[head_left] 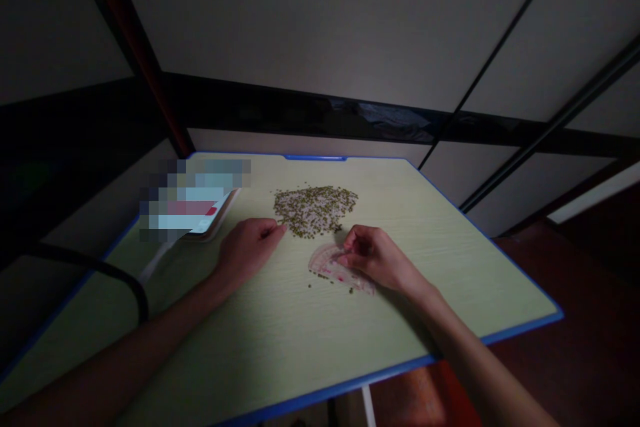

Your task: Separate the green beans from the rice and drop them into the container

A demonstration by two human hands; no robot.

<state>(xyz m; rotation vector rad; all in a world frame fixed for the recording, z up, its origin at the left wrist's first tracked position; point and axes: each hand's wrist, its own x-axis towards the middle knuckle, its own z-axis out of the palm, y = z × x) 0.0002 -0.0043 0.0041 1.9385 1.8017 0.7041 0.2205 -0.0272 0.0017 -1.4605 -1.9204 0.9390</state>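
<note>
A loose pile of small green beans mixed with pale grains (pixel 315 208) is spread on the light table. My left hand (pixel 250 243) rests at the pile's near left side, closed, its thumb tip by the edge; whatever may be inside the curled fingers is hidden. To the right, my right hand (pixel 373 253) pinches a clear, pink-marked protractor (pixel 325 261) near its curved edge. The protractor lies low over the tabletop, just in front of the pile. Several stray beans (pixel 325 276) lie along its straight edge.
The table (pixel 450 267) has a blue rim and a blue ledge (pixel 315 158) at the back. A lit, partly blurred screen device (pixel 220 217) stands at the left, with a cable (pixel 157 260) beside it. Cabinet panels (pixel 300 33) rise behind the table.
</note>
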